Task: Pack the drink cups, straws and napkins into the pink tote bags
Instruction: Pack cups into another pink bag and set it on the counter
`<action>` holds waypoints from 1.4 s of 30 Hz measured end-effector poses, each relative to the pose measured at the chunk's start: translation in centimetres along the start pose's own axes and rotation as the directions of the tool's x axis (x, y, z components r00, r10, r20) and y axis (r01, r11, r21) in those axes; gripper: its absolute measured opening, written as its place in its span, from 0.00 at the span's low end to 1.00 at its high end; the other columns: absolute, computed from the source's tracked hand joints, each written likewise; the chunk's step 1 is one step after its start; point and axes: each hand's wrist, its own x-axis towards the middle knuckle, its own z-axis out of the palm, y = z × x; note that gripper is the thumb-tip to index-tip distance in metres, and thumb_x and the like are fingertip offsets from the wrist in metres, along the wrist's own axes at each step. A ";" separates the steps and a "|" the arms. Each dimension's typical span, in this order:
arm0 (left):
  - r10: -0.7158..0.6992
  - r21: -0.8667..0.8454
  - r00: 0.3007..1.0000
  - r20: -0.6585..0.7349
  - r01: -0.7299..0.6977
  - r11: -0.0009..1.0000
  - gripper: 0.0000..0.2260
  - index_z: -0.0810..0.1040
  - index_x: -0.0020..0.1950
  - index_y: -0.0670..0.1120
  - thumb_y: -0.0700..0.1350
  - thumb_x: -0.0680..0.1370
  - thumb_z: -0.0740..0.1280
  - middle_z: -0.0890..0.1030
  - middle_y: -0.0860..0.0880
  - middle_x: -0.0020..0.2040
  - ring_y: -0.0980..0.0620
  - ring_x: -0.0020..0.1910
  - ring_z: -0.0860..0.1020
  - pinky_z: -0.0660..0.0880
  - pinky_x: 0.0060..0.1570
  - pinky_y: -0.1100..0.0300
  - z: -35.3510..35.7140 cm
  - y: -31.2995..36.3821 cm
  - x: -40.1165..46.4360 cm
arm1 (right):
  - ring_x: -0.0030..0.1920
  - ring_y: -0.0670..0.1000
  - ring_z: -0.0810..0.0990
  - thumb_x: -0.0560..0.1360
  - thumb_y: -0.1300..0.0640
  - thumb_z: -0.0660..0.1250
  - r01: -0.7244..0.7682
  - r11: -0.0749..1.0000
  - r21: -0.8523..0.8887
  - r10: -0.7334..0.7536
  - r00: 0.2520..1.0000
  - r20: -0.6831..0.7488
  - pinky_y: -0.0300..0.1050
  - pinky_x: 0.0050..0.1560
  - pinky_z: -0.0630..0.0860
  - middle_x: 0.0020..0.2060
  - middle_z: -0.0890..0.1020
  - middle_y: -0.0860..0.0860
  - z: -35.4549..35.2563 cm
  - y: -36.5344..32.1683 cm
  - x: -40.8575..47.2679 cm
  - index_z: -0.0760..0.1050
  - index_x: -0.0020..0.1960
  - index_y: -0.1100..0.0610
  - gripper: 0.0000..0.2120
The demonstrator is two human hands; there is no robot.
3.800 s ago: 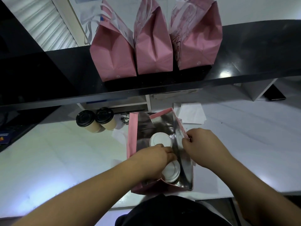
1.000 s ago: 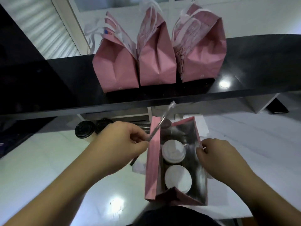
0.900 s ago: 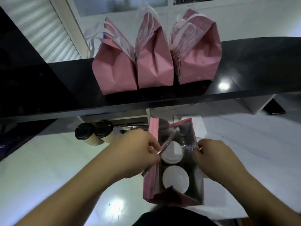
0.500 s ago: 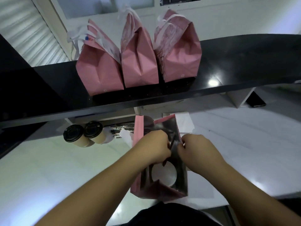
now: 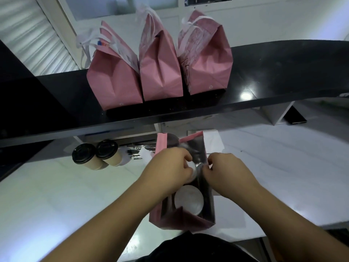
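My left hand (image 5: pixel 170 169) no longer holds the wrapped straw up beside the open pink tote bag (image 5: pixel 207 210); it is now down in the bag's mouth, over the far white-lidded cup (image 5: pixel 192 168), which it mostly covers. I cannot make the straw out any more. My right hand (image 5: pixel 224 173), earlier out at the bag's right wall, now pinches that wall closer in, so my two hands sit just beside each other.

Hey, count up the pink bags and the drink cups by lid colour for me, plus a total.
Pink tote bags: 4, three on the black shelf, one open bag on the counter
White-lidded cups: 2, inside the open bag
Black-lidded cups: 2, on the counter
Total: 8
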 end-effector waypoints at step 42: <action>-0.372 -0.742 0.910 -0.185 0.118 0.659 0.06 0.87 0.45 0.55 0.48 0.79 0.70 0.87 0.50 0.41 0.48 0.42 0.84 0.77 0.44 0.55 -0.4 -12.2 2.3 | 0.33 0.46 0.79 0.81 0.49 0.61 0.097 0.995 0.003 -0.097 0.985 0.143 0.44 0.33 0.78 0.34 0.82 0.46 -2.3 2.6 -0.1 0.78 0.39 0.48 0.14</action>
